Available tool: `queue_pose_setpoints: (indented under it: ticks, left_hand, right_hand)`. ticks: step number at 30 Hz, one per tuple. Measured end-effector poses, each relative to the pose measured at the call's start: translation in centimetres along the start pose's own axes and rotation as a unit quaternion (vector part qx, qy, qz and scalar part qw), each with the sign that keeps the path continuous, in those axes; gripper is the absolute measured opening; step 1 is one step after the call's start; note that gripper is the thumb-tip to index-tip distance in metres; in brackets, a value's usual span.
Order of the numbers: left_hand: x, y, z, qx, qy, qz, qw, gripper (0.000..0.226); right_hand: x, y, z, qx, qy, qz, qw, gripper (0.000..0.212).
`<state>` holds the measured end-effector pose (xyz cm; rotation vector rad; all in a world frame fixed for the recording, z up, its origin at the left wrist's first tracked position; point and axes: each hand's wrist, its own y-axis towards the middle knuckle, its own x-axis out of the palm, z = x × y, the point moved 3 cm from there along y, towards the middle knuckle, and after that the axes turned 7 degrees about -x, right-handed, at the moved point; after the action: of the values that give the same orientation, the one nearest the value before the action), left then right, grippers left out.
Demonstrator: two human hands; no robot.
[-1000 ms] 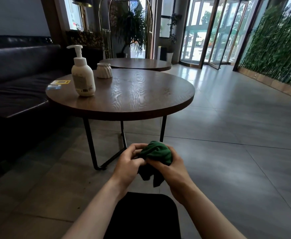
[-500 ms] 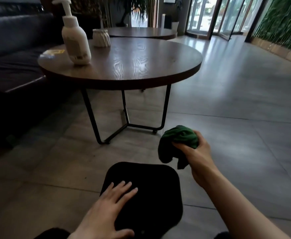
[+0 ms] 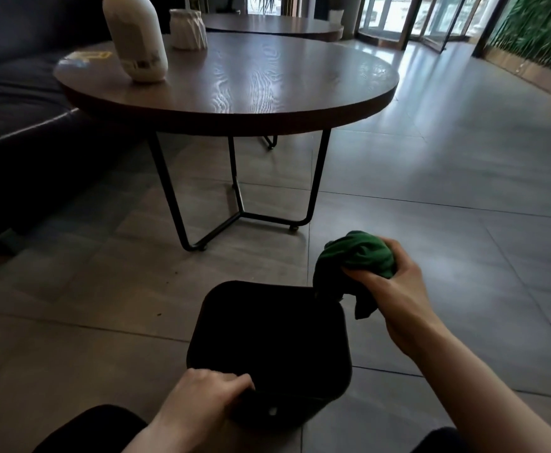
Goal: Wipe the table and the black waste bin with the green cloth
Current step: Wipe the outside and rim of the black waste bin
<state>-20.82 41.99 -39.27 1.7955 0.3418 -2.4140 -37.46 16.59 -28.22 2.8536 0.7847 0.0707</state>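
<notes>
While the right hand [image 3: 395, 289] clutches a bunched-up dark green cloth [image 3: 357, 259], fingers and thumb curled tightly round it, the wad hangs just above the far right corner of a black, square-shouldered plastic waste bin [image 3: 267, 341]. A loose tail of the cloth droops beside the bin's rim; whether it touches the rim cannot be told. The left hand [image 3: 205, 400] rests on the near left edge of the bin, its fingers bent over the rim and gripping it.

The bin stands on a floor of large grey tiles [image 3: 447, 178], directly in front of the person, whose dark-clothed knees show at the bottom corners of the view. Beyond the bin is a round table with a dark brown wood-grain top [image 3: 267, 80] on thin black metal legs. On the table's far left side stands a white plastic bottle [image 3: 135, 37], its top cut off by the frame, and near it, farther back, a small white ribbed cup [image 3: 187, 29]. A second round table [image 3: 274, 26] sits behind the first. A dark leather sofa [image 3: 9, 93] runs along the left, and glass doors [image 3: 408, 18] and green foliage [image 3: 539, 31] fill the upper right.
</notes>
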Motion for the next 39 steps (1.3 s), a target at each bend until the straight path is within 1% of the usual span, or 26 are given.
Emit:
queue_pose_setpoints:
  ticks: [4, 10, 14, 16, 17, 19, 21, 23, 25, 27, 29, 30, 31, 32, 34, 35, 37, 38, 39]
  left_hand:
    - [-2.6, 2.8, -0.1, -0.02, -0.035, 0.043, 0.998, 0.023]
    - [-5.2, 7.4, -2.6, -0.057, -0.067, 0.082, 0.993, 0.03]
    - [-4.1, 8.6, -4.8, -0.068, -0.041, 0.142, 0.987, 0.04]
    - [-3.1, 8.3, -5.3, -0.056, -0.005, 0.16, 0.986, 0.056]
    - [-2.4, 8.0, -5.6, -0.047, 0.017, 0.155, 0.987, 0.069]
    - [-1.7, 7.6, -5.9, -0.019, 0.066, 0.116, 0.991, 0.105]
    - [-1.5, 7.5, -6.4, 0.008, 0.099, 0.076, 0.992, 0.131]
    - [-1.8, 7.9, -6.9, 0.023, 0.101, 0.068, 0.992, 0.143]
    - [-1.9, 8.5, -7.2, 0.022, 0.096, 0.068, 0.993, 0.147]
    - [-1.6, 9.1, -7.5, 0.015, 0.092, 0.077, 0.993, 0.148]
    - [-1.5, 9.7, -7.5, 0.008, 0.098, 0.079, 0.992, 0.148]
    - [-1.6, 10.0, -7.6, 0.004, 0.099, 0.078, 0.992, 0.147]
    - [-1.5, 10.3, -7.7, 0.003, 0.097, 0.081, 0.992, 0.145]
    - [-1.5, 10.4, -7.7, 0.002, 0.093, 0.089, 0.992, 0.141]
    - [-1.5, 10.5, -7.7, 0.003, 0.086, 0.102, 0.991, 0.132]
    - [-1.4, 10.5, -7.7, 0.003, 0.084, 0.108, 0.991, 0.129]
    - [-1.2, 10.5, -7.7, 0.007, 0.077, 0.114, 0.99, 0.127]
    - [-1.1, 10.6, -7.7, 0.008, 0.076, 0.114, 0.99, 0.129]
    - [-1.1, 10.6, -7.7, 0.008, 0.076, 0.11, 0.991, 0.132]
  right_hand:
    - [-0.1, -0.4, -1.0, -0.016, -0.017, -0.01, 1.0, 0.044]
    - [0.0, -1.7, -1.9, -0.029, -0.05, -0.033, 0.998, 0.044]
    - [1.0, -3.0, -1.1, -0.04, -0.086, -0.053, 0.994, 0.047]
    - [1.6, -3.8, -0.1, -0.046, -0.116, -0.05, 0.991, 0.051]
    - [2.0, -4.2, 0.7, -0.048, -0.129, -0.046, 0.989, 0.054]
    - [2.4, -5.0, 2.1, -0.055, -0.145, -0.034, 0.987, 0.059]
    - [3.1, -5.8, 3.8, -0.061, -0.146, -0.023, 0.987, 0.06]
    - [3.8, -6.6, 5.5, -0.059, -0.144, -0.006, 0.988, 0.057]
    - [4.9, -7.6, 7.4, -0.073, -0.157, 0.016, 0.985, 0.058]
    - [6.4, -8.3, 9.2, -0.108, -0.192, 0.039, 0.975, 0.06]
    - [8.4, -8.4, 11.0, -0.147, -0.244, 0.043, 0.958, 0.064]
    - [9.6, -8.3, 11.8, -0.159, -0.276, 0.031, 0.947, 0.071]
    - [10.8, -8.3, 12.8, -0.165, -0.313, 0.005, 0.935, 0.079]
    - [11.9, -8.2, 13.7, -0.168, -0.365, -0.031, 0.915, 0.084]
    - [13.5, -8.8, 15.5, -0.195, -0.481, -0.105, 0.848, 0.092]
    - [14.0, -9.3, 16.4, -0.212, -0.518, -0.144, 0.816, 0.098]
    - [14.4, -10.9, 18.5, -0.244, -0.55, -0.218, 0.769, 0.109]
    - [14.4, -11.8, 19.6, -0.265, -0.562, -0.251, 0.742, 0.111]
    - [14.2, -13.0, 20.7, -0.291, -0.577, -0.284, 0.709, 0.109]
